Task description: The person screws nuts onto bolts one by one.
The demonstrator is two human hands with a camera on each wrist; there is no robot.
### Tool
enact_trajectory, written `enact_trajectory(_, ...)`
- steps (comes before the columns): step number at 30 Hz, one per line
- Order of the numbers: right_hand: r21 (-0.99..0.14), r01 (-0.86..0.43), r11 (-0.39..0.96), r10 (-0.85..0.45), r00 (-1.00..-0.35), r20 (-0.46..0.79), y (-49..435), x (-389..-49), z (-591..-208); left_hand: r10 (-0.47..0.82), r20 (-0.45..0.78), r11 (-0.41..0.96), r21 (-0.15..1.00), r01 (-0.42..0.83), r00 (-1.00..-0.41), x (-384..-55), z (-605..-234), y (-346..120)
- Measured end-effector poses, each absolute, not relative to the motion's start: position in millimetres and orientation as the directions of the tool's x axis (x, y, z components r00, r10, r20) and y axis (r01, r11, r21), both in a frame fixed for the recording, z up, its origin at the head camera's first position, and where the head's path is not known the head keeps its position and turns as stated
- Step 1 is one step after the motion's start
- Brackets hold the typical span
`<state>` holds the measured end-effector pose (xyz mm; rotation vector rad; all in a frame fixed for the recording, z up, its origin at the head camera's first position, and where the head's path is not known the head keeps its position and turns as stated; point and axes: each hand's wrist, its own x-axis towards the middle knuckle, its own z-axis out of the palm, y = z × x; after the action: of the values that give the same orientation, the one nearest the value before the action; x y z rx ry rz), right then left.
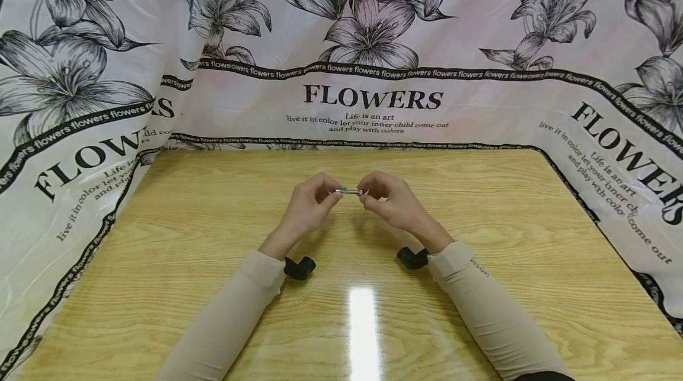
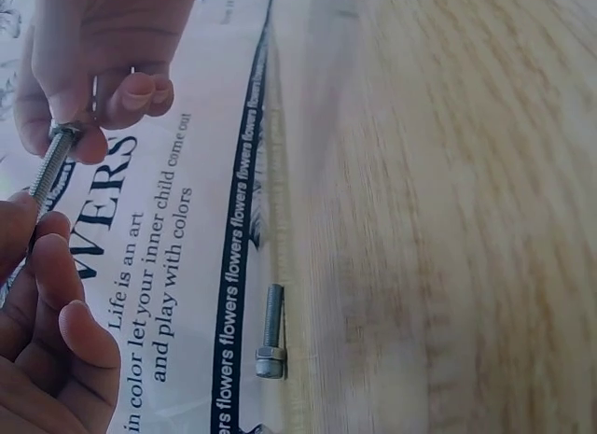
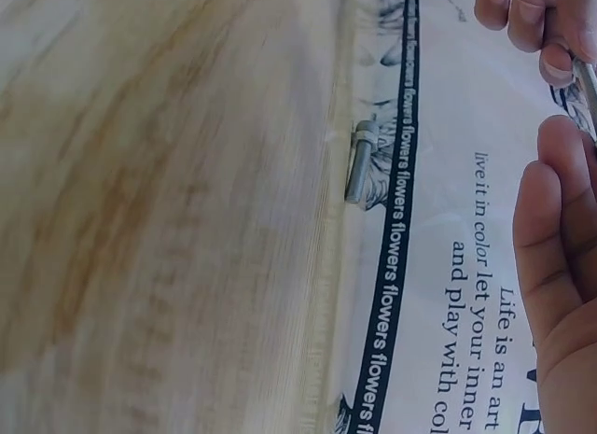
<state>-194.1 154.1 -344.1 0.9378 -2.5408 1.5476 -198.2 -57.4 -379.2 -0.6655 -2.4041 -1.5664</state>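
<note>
A threaded metal bolt (image 1: 350,192) is held level between both hands above the table. My left hand (image 1: 309,206) pinches its left end with thumb and fingertips, which cover that end. At its right end, my right hand (image 1: 392,200) grips close beside a wider collar; I cannot tell whether this is a nut or the bolt's head. In the left wrist view the bare thread (image 2: 48,168) shows between the two hands. Lying on the table beyond is a second bolt (image 2: 270,336), its thicker end toward the left; the right wrist view also shows that second bolt (image 3: 362,163).
The wood-grain table (image 1: 187,286) reaches back to a white floral curtain (image 1: 373,105) along its back and sides. Black wrist mounts (image 1: 300,268) sit under both wrists. A bright light reflection (image 1: 364,333) falls on the near part of the table.
</note>
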Motion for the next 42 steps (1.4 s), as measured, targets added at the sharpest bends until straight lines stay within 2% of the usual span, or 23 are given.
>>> enact_trajectory(13,-0.808,-0.505,0.305,-0.483,-0.813,0.326,154.5,-192.7,-344.5,0.251,0.325,0.275,0.879,0.389,-0.912,-197.2,-376.9,-59.3)
enact_trajectory(25,-0.784,-0.563,0.262,-0.479,-0.781,0.401,153.9,-191.0,-343.2,0.249,0.295,0.214,0.912,0.35,-0.922,-197.7,-376.7,-60.4)
enact_trajectory(33,-0.79,-0.539,0.291,-0.456,-0.805,0.381,151.8,-190.1,-342.9,0.236,0.302,0.189,0.918,0.349,-0.923,-195.7,-375.9,-61.0)
enact_trajectory(42,-0.852,-0.466,0.238,-0.452,-0.829,0.328,150.6,-190.8,-342.4,0.238,0.348,0.161,0.907,0.39,-0.907,-192.2,-371.3,-59.4)
